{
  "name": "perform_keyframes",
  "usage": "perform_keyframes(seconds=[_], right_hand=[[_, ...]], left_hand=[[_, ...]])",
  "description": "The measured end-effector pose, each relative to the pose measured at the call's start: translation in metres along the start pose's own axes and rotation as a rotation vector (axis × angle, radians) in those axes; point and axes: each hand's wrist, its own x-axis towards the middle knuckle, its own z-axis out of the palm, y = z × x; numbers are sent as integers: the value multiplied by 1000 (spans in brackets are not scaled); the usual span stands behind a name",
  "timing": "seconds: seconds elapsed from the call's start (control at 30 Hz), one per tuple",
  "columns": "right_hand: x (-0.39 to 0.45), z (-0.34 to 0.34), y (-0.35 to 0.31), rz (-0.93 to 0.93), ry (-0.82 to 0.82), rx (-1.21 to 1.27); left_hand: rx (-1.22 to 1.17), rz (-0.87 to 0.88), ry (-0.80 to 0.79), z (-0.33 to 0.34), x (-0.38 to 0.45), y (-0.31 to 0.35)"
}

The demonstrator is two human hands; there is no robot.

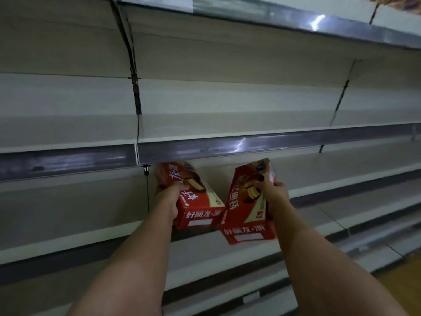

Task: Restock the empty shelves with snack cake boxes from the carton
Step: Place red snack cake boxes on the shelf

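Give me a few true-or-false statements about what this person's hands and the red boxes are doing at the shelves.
1. Each hand grips one red box: left hand on the left box, right hand on the right box. True.
2. The shelf above is packed with boxes. False: it holds none.
3. Both boxes stand perfectly upright. False: both are tilted.
4. The boxes show a chocolate-coated cake. True.

1. Left snack cake box (200, 201): red w/ white Chinese text, cake pic on top, tilted, end facing out, under shelf rail.
2. Right snack cake box (248, 208): same red design, tipped steeper, just beside the 1st.
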Motion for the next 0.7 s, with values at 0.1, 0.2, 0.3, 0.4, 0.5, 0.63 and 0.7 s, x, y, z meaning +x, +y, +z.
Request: perform_keyframes(seconds=[0.1, 0.2, 0.3, 0.4, 0.5, 0.63, 0.7], right_hand=[[20, 0, 2, 99, 81, 215], [37, 0, 5, 171, 203, 324], [54, -4, 11, 245, 294, 417], [66, -5, 8, 291, 394, 475], [80, -6, -1, 303, 424, 370], [92, -9, -9, 246, 262, 17], [100, -8, -3, 158, 222, -178]], left_hand=[[-75, -32, 56, -4, 8, -5], [-147, -32, 83, 2, 13, -11], [-195, -10, 141, 17, 17, -19], [-209, 24, 215, 35, 19, -29], [-241, 75, 328, 56, 20, -38], [-207, 145, 426, 76, 17, -44], [-180, 160, 468, 78, 27, -44]])
